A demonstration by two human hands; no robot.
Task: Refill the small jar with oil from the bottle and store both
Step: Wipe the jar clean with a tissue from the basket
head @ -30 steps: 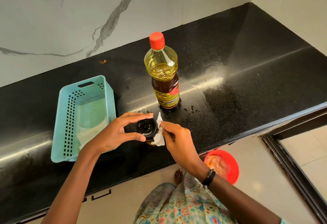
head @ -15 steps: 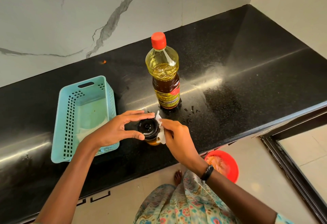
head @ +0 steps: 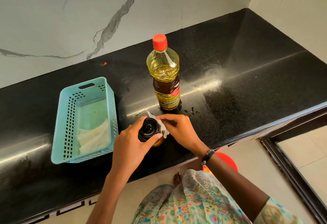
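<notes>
Well, the speckled black stone counter (head: 247,85) shines under a white marble-veined wall (head: 53,20). On it sits a pale blue perforated plastic basket (head: 67,117), rectangular, with folded white paper (head: 93,138) lying inside. The tall clear bottle (head: 165,76) stands upright behind the hands, red cap on, holding yellow oil. Near the counter's front edge is the small jar (head: 150,132), round, black-lidded, amber oil showing at its base. The left hand (head: 131,146) grips it around the lid; the right hand (head: 180,128) pinches a crumpled white tissue (head: 162,124) against its side.
</notes>
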